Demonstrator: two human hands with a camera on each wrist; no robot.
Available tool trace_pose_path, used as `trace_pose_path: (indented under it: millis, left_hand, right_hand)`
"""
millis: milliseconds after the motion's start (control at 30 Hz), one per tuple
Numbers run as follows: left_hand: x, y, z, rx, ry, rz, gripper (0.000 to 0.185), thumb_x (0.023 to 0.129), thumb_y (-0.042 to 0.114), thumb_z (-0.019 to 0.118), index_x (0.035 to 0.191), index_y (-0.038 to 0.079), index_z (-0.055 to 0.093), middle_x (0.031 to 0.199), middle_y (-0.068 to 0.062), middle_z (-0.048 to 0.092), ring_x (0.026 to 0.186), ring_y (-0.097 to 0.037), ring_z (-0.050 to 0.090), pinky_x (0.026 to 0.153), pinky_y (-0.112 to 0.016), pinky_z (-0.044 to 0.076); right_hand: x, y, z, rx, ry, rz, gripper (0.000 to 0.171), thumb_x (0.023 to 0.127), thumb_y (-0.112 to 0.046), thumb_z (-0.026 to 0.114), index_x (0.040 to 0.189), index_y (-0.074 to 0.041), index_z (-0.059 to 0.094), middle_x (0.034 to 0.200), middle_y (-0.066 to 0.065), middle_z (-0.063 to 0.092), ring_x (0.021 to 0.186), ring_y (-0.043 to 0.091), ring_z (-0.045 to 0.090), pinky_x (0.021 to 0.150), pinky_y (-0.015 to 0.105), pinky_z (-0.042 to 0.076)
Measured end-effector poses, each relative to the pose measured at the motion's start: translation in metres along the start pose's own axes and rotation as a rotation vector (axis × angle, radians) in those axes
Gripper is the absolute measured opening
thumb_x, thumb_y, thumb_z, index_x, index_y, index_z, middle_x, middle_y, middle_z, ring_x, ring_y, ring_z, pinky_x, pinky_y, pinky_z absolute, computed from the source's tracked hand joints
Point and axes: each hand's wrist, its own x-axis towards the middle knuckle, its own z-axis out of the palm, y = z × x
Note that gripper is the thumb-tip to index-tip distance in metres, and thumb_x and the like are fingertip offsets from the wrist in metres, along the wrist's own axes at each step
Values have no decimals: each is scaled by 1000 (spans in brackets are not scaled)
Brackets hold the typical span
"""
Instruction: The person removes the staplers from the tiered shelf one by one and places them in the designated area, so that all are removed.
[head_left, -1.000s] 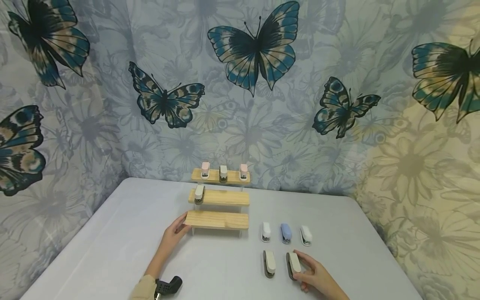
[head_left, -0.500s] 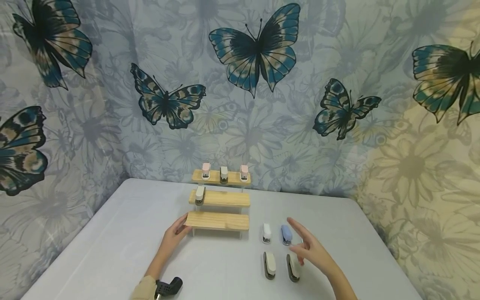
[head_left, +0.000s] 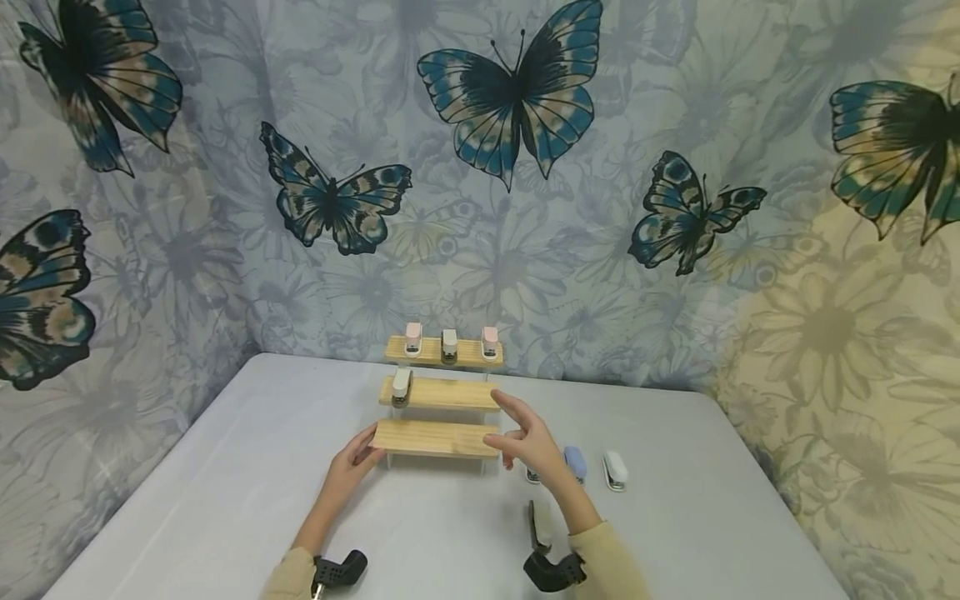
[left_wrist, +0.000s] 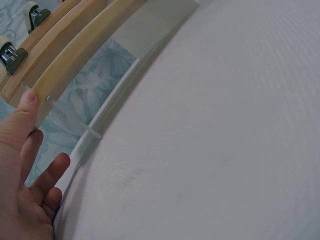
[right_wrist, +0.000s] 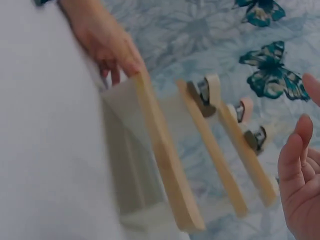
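A three-tier wooden display rack (head_left: 433, 439) with clear side panels stands at the table's back. My left hand (head_left: 354, 467) holds the left end of its lowest shelf, thumb against the board in the left wrist view. My right hand (head_left: 528, 442), holding nothing, hovers by the rack's right end, index finger and thumb spread. On the top shelf sit a pink stapler (head_left: 413, 340), a grey-and-white stapler (head_left: 449, 345) and another pink stapler (head_left: 490, 342). A cream-and-grey stapler (head_left: 402, 387) is at the left of the middle shelf.
Right of the rack lie a blue stapler (head_left: 575, 461), a white stapler (head_left: 615, 470) and a cream-and-grey stapler (head_left: 539, 523), partly covered by my right arm. Another white stapler (head_left: 533, 477) barely shows. A butterfly-print curtain (head_left: 517, 250) hangs behind the white table (head_left: 697, 517).
My right hand let go of a cream-and-grey stapler on the table, then moved left and away to the rack's right end. That stapler is now hidden from view. My left hand stayed on the shelf.
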Motion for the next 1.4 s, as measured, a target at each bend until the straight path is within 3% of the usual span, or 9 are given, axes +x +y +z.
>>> trace_pose_path:
  millis: [200, 333, 467, 567, 700, 900, 1033, 1167, 1400]
  left_hand:
    - [-2, 1, 2, -38, -31, 2, 50, 73, 36, 52, 118, 18, 36, 118, -2, 37, 92, -17, 44, 77, -29, 38]
    - [-4, -1, 2, -30, -24, 1, 50, 73, 36, 52, 117, 18, 37, 118, -1, 37, 92, -16, 44, 77, -28, 38]
    - [-5, -4, 0, -18, 15, -27, 49, 70, 39, 54, 114, 24, 39, 115, 5, 40, 86, -11, 47, 74, -26, 40]
    - [-5, -5, -2, -14, 26, -40, 49, 69, 40, 54, 114, 27, 39, 114, 8, 40, 86, -9, 47, 74, -26, 40]
    - [-6, -4, -2, -38, 19, -51, 48, 70, 40, 54, 114, 27, 39, 115, 8, 38, 90, -11, 45, 76, -27, 39]
    - [-8, -5, -4, -25, 11, -32, 48, 71, 38, 53, 115, 25, 38, 116, 6, 38, 91, -13, 45, 75, -25, 39]
    - [-5, -4, -5, -59, -17, 2, 47, 73, 34, 53, 117, 24, 37, 118, 4, 36, 96, -15, 42, 76, -26, 38]
    - [-3, -2, -3, -76, -54, 28, 48, 75, 32, 52, 118, 22, 35, 120, 1, 34, 97, -18, 42, 77, -29, 38]
    - [-2, 1, -1, -73, -15, -17, 47, 71, 35, 55, 114, 25, 39, 116, 6, 38, 95, -14, 43, 77, -29, 38]
  right_hand:
    - [18, 24, 26, 26, 47, 70, 64, 71, -17, 60, 123, -26, 25, 125, -8, 23, 35, 26, 41, 31, 39, 38]
    - [30, 18, 37, 3, 31, 19, 62, 71, -21, 59, 123, -26, 25, 125, -8, 22, 35, 21, 43, 32, 35, 40]
    - [34, -31, 56, -8, 3, 29, 61, 73, -20, 56, 125, -19, 23, 127, -2, 20, 38, 15, 45, 36, 30, 42]
    - [36, -85, 74, 6, 3, 148, 63, 71, -20, 59, 124, -16, 25, 127, 2, 21, 40, 19, 45, 39, 32, 43]
    - [46, -109, 88, -4, 17, 255, 66, 65, -26, 64, 121, -20, 30, 124, 3, 25, 40, 22, 46, 39, 35, 44]
    - [64, -92, 97, -81, 20, 295, 67, 63, -34, 64, 120, -27, 30, 122, 2, 28, 41, 17, 47, 41, 34, 45]
    - [75, -94, 102, -14, -16, 310, 68, 65, -28, 63, 122, -19, 27, 124, 5, 26, 44, 18, 48, 46, 35, 45]
    - [81, -104, 106, 45, -23, 410, 77, 66, -26, 64, 126, -15, 18, 127, 4, 19, 50, 18, 49, 52, 34, 46]
    - [93, -107, 109, 95, -4, 471, 83, 66, -28, 63, 127, -10, 10, 129, 7, 12, 60, 26, 51, 59, 35, 44]
